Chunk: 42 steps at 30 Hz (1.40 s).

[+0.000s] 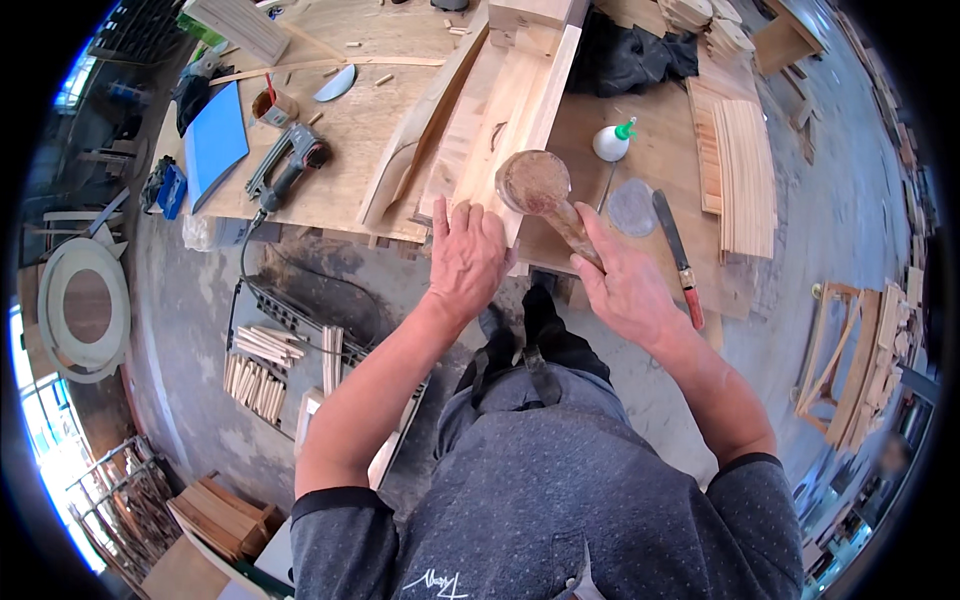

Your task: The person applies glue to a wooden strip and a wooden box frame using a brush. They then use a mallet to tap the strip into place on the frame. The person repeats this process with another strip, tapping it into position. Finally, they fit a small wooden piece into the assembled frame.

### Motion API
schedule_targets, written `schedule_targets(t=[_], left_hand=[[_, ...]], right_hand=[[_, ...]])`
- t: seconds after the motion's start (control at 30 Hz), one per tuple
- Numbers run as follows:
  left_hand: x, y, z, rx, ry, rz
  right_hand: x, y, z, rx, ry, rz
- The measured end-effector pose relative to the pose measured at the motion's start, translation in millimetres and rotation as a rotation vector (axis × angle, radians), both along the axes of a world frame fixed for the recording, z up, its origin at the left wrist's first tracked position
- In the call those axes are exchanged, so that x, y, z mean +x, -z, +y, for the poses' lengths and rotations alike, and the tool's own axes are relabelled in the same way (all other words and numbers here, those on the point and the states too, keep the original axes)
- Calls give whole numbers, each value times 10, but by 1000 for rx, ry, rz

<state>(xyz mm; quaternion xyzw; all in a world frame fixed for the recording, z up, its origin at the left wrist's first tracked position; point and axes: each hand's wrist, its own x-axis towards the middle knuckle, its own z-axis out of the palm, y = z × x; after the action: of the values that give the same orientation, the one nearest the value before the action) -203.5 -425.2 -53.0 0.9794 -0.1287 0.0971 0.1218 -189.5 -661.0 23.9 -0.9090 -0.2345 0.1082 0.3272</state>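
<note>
In my right hand (635, 290) is the handle of a wooden mallet (533, 183); its round, worn head hangs over the right side of a long pale wooden trough-like assembly (510, 90). My left hand (468, 255) grips the near end of that assembly, fingers over the top with the index finger stretched out and the thumb lower at the right. The assembly runs away from me across the workbench (350, 100), and a curved wooden board (420, 125) stands along its left side. The mallet head hides part of the assembly's right wall.
Right of the assembly are a white glue bottle (611, 142) with a green tip, a round translucent lid (633, 207) and a red-handled knife (678, 250). A nail gun (288, 168) and a blue sheet (217, 145) lie left. Below, a crate (285, 350) holds wooden sticks.
</note>
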Motion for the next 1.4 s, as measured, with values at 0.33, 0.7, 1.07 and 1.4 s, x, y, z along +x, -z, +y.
schedule_targets(t=[0.33,0.7,1.07,1.4], left_hand=[[17,-85,-8,159,-27,-37],[-75,-199,427,-122,-87,126],[362,-235,743,-485,-286,47],[729,-333,448,-760,-221,109]], right_hand=[[7,-59,23,-28,28,-56],[-131,-56,-43,136,26,-142],[-160,-113,-1,192,13,-173],[39,-239,-109,27,127,157]])
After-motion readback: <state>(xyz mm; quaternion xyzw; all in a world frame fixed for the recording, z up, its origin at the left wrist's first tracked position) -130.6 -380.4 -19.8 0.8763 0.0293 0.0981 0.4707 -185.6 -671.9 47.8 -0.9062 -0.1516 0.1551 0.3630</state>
